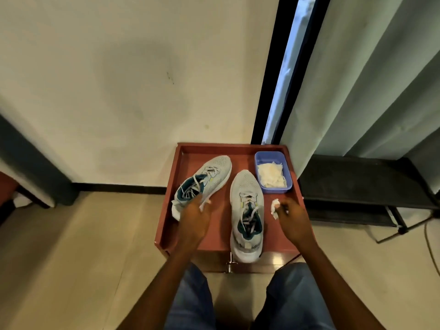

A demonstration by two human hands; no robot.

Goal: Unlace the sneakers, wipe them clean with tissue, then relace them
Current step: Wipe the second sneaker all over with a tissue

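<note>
Left sneaker (209,177) lies tilted on the red tray (238,148), laces loose; right sneaker (246,210) stands just beside it. Both look light, soft mesh uppers, firmer soles: grip at heel or midsole. Your left hand (194,217) holds the left sneaker's heel side, fingers curled. Your right hand (294,217) pinches a crumpled tissue (275,207), flimsy. Blue tub (285,167) holds more.
</note>
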